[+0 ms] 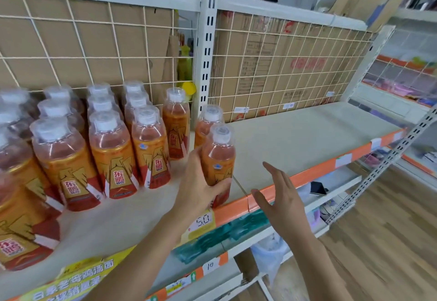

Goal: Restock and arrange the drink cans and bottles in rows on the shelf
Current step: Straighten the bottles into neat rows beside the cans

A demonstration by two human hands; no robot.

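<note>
Bottle [218, 158] of orange drink gripped by left hand [199, 183] on shelf [307, 139].

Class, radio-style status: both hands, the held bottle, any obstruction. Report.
Left hand grips bottle, upright near shelf edge. Right hand open, empty. Another bottle close behind.

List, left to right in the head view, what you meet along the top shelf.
Rows of orange bottles → left hand gripping a bottle → open right hand → bare shelf board.
</note>
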